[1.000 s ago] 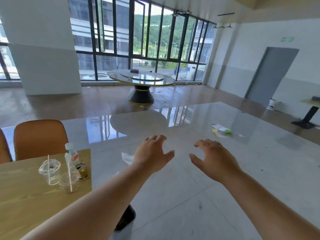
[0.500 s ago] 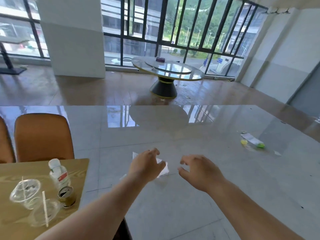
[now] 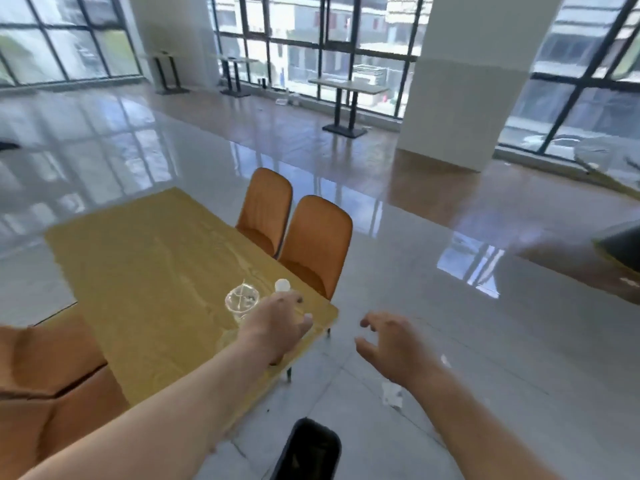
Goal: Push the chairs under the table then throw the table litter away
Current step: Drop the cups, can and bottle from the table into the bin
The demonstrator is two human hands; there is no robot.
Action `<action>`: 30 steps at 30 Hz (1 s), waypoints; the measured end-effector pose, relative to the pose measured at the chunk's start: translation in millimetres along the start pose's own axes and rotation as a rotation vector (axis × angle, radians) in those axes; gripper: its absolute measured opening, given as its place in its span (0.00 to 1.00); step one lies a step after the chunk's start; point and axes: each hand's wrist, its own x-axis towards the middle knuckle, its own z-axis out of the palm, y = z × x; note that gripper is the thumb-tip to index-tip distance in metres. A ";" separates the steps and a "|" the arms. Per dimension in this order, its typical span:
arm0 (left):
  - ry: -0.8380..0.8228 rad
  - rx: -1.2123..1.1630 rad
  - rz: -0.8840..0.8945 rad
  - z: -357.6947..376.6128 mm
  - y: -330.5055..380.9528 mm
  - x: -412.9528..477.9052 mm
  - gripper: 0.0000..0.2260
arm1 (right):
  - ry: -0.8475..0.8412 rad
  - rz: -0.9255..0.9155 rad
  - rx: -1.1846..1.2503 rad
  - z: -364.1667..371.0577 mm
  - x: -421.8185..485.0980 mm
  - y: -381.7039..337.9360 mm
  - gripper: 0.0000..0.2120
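Note:
A yellow wooden table (image 3: 145, 271) fills the left middle. Two orange chairs (image 3: 313, 244) stand side by side at its far right edge, seats partly under the top. Another orange chair (image 3: 45, 375) sits at the near left. On the table's near right corner lie a clear plastic cup (image 3: 241, 301) and a small bottle with a white cap (image 3: 283, 285). My left hand (image 3: 277, 327) hovers over that corner, fingers apart, holding nothing, and hides part of the litter. My right hand (image 3: 391, 344) is open over the floor to the right of the table.
A black bin (image 3: 306, 448) stands on the floor at the bottom centre. A crumpled white paper (image 3: 393, 398) lies on the tiles under my right forearm. A white pillar (image 3: 457, 98) and small tables (image 3: 346, 88) stand by the far windows.
My view has swung left, bringing the table and the two orange chairs into the centre. My left hand now hovers over the table corner by the litter. Both hands stay empty.

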 end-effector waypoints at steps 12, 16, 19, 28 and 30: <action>0.170 -0.043 -0.728 30.4 -134.4 -117.1 0.27 | -0.406 -0.321 0.134 123.9 102.1 -81.4 0.22; 0.117 -0.143 -0.828 80.7 -184.3 -126.9 0.28 | -0.461 -0.288 0.059 176.5 120.3 -100.9 0.30; 0.094 -0.145 -0.853 123.5 -225.5 -111.3 0.31 | -0.405 -0.314 -0.038 214.3 150.3 -110.4 0.41; 0.099 0.129 -0.793 239.6 -300.5 -41.3 0.33 | -0.424 -0.454 -0.030 313.3 200.6 -132.3 0.56; 0.177 0.164 -0.796 252.0 -303.5 -41.8 0.31 | -0.397 -0.506 0.013 323.8 196.1 -130.2 0.53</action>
